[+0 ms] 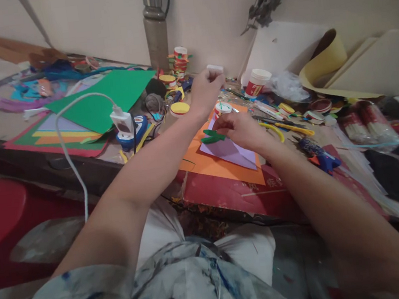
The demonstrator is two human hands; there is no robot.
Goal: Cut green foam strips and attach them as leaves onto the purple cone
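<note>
My left hand [209, 90] is raised above the back of the work area with its fingers closed in a pinch. A small white block-like piece [214, 68] shows at its fingertips; its exact kind is unclear. Lower and to the right, my right hand [239, 129] pinches a green two-lobed piece [212, 136], like a cut paper leaf. This piece is over a folded purple sheet [234, 156], which lies on an orange sheet [220, 176]. Just behind my right hand stands a small white-topped cup [222, 108] with a thin green strip on it.
Coloured sheets [106, 98] and a white charger [122, 124] with its cable are to the left. A water bottle [156, 33] stands by the wall. To the right are a red-and-white paper cup [257, 82], yellow-handled scissors [297, 129], a blue glue gun [328, 162] and a black phone-like slab [395, 178].
</note>
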